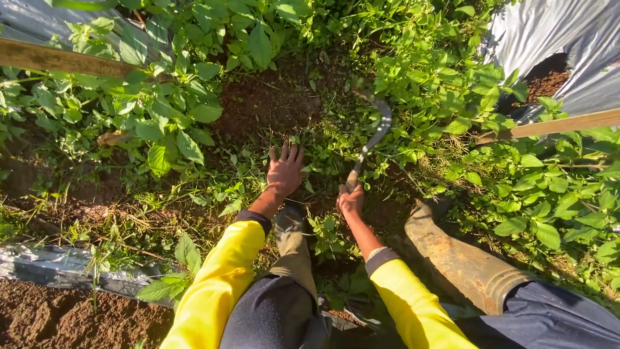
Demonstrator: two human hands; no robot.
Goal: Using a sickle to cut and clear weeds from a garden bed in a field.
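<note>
One view is given, from the head camera, looking straight down at a weedy strip of ground. The left hand is laid flat, fingers spread and clasping nothing, on low weeds and bare soil. The right hand is clenched round the wooden handle of a sickle, which is held just beside the left hand with its thin curved blade pointing away from the body into the greenery. The sickle is judged to be light and stiff, with a sharp inner edge; it is best taken by the handle alone, as is being done. The weeds are judged soft and limp, easily torn, and are best gathered low at the stems. Yellow sleeves are worn on both arms, and muddy rubber boots are planted either side of the hands. Broad-leaved plants are crowded to the left and right. Silver plastic sheeting is seen at the upper right and lower left, and wooden stakes cross the upper corners.
</note>
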